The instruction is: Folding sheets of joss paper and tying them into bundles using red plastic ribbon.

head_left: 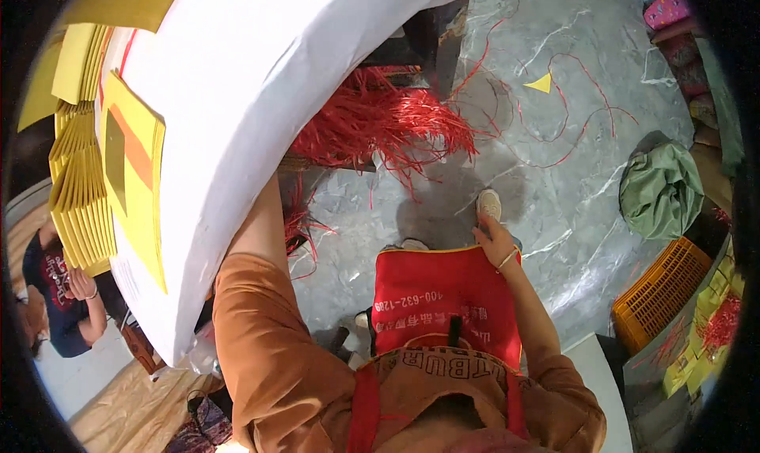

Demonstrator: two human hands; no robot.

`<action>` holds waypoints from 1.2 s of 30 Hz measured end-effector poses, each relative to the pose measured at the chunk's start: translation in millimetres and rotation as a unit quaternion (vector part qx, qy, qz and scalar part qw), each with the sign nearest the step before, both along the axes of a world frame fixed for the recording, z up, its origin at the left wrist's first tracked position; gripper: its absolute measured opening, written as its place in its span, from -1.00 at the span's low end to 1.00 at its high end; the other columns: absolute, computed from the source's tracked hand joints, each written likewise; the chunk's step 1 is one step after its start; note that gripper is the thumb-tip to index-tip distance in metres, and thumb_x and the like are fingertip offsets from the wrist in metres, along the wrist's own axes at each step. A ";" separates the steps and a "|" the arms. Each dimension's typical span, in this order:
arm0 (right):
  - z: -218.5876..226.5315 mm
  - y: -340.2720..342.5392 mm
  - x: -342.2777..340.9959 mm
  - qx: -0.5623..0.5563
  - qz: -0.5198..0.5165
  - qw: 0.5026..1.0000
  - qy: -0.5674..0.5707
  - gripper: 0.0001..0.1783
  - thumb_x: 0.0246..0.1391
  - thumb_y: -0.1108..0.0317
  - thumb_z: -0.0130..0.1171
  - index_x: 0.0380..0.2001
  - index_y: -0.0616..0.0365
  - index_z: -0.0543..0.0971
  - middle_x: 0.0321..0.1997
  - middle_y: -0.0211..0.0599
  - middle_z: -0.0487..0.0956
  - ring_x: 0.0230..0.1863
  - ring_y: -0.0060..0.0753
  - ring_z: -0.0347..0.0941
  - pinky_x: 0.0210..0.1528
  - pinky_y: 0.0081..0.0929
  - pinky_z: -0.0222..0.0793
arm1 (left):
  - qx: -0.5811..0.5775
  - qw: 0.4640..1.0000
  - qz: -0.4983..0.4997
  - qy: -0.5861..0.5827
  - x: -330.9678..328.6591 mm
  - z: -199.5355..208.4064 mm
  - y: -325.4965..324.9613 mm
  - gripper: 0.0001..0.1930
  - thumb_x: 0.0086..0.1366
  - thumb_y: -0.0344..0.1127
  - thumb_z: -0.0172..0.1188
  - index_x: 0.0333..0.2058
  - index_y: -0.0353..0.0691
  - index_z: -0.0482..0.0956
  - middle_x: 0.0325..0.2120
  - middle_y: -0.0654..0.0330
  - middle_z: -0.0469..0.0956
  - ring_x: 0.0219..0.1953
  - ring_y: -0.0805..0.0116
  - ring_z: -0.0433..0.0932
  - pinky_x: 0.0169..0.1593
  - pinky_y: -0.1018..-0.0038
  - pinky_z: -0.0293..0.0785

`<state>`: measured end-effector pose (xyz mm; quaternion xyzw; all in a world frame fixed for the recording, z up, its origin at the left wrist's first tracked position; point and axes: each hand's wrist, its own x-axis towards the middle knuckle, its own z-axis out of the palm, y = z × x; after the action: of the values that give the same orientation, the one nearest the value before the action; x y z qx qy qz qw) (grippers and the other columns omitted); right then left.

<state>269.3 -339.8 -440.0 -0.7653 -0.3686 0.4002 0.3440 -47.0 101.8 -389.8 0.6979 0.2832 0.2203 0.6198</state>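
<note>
My right hand [496, 241] hangs low beside the top corner of the red apron [443, 291] that I wear, close above a light shoe on the floor. Its fingers look loosely stretched, with nothing visible in them. My left forearm [265, 219] reaches forward under the edge of the white-covered table [214, 136], which hides the left hand. Just past that forearm, a thick bundle of shiny red strings [388, 128] hangs beside the table. On the white surface lies a yellow folded paper piece [136, 180] with an orange and olive patch.
Stacked yellow folded papers [81, 192] line the table's far left edge, near another person [67, 295]. Loose red strands and a yellow scrap [540, 83] lie on the grey marbled floor [570, 215]. At the right are a green cloth bundle [661, 192] and an orange basket [661, 295].
</note>
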 end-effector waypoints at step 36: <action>431.3 209.1 -71.1 0.215 0.040 0.927 0.303 -0.69 0.04 0.40 0.04 -0.14 0.32 0.40 -0.18 -0.28 0.47 -0.17 -0.58 0.36 -0.12 -0.66 0.27 | 0.009 0.894 0.445 0.053 -31.1 376.4 -278.5 -0.80 0.22 -0.36 0.00 -0.23 -0.33 0.46 -0.42 0.29 0.46 -0.35 0.57 0.38 -0.25 0.67 0.31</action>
<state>198.1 -130.7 -8.7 -0.4998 -0.3539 0.5377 0.5795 -78.1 -176.7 -13.3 0.5151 0.5943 0.4387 0.4348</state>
